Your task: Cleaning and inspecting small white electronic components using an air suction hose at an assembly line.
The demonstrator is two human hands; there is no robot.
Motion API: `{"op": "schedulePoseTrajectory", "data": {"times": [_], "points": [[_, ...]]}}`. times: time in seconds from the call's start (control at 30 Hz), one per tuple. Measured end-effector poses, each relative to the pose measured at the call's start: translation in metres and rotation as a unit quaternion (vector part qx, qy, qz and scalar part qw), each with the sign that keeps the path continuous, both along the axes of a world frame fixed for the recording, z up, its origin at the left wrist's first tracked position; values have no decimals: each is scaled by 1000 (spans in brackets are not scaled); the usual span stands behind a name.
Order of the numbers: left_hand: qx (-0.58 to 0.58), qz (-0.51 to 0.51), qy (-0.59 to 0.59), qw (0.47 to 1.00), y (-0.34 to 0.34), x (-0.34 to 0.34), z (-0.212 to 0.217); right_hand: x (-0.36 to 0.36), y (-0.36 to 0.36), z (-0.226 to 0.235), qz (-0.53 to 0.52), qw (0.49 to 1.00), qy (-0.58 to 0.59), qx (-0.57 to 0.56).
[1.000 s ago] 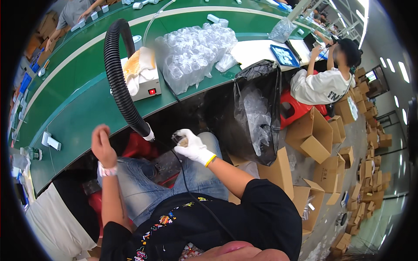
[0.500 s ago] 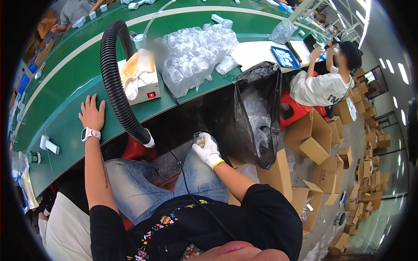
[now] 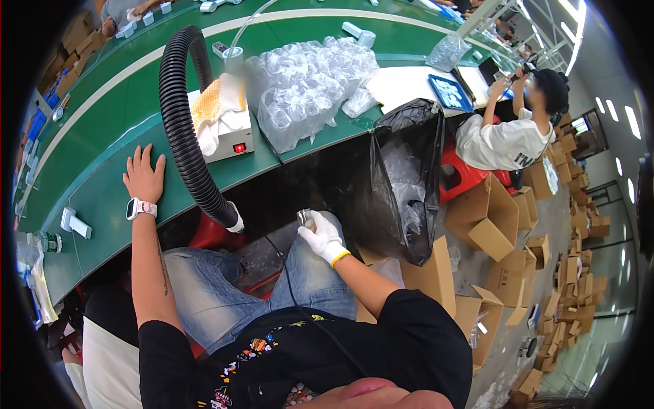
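Two hands are in view. The left hand [image 3: 144, 176] is bare, with one white watch [image 3: 141, 207] on its wrist; it lies flat and released, fingers spread, on the green table [image 3: 102, 198], grasping nothing. The right hand [image 3: 323, 235] wears one white glove and is clenched around one small clear plastic piece [image 3: 304, 218], held low above the person's lap, below the table edge and well to the right of the left hand.

Between the two hands one black ribbed hose [image 3: 185, 129] curves down off the table, ending in a white tip near the lap. Just beyond the left hand stands one white box [image 3: 228, 136] with a red light, a yellowish cloth draped over it. Farther out from the right hand sits one large clear bag of clear plastic pieces [image 3: 306, 82], too many to count. Right of the right hand, one black refuse bag [image 3: 402, 184] hangs open with clear plastic inside.

The table is a long green curved bench with a pale stripe. At its far right one other person [image 3: 507, 133] in a white shirt sits on a red stool beside a blue tray [image 3: 449, 92]. The floor to the right is grey and strewn with many open cardboard boxes [image 3: 487, 215].
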State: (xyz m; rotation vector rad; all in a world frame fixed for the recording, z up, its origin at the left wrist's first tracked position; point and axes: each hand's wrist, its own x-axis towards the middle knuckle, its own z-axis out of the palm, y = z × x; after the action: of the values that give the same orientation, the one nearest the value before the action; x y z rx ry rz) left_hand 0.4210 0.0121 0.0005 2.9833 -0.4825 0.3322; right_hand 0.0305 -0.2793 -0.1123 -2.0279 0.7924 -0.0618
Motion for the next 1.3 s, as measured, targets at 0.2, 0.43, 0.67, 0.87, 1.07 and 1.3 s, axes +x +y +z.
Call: {"op": "schedulePoseTrajectory", "data": {"times": [0.2, 0.43, 0.67, 0.87, 1.07, 1.3], "points": [[1, -21, -66, 998, 17, 0, 3, 10, 3, -19, 8, 999, -22, 41], [-48, -24, -81, 995, -4, -13, 10, 2, -27, -46, 15, 949, -73, 307], [-108, -20, -63, 992, 3, -22, 21, 6, -24, -29, -67, 939, -98, 323], [-345, -64, -84, 933, 82, 19, 27, -6, -41, -10, -125, 786, -170, 581], [-168, 453, -250, 839, 209, 56, 70, -20, -17, 24, 24, 876, -130, 463], [-248, 466, 8, 849, 246, 63, 47, 56, 82, 97, 160, 932, -224, 235]]}}
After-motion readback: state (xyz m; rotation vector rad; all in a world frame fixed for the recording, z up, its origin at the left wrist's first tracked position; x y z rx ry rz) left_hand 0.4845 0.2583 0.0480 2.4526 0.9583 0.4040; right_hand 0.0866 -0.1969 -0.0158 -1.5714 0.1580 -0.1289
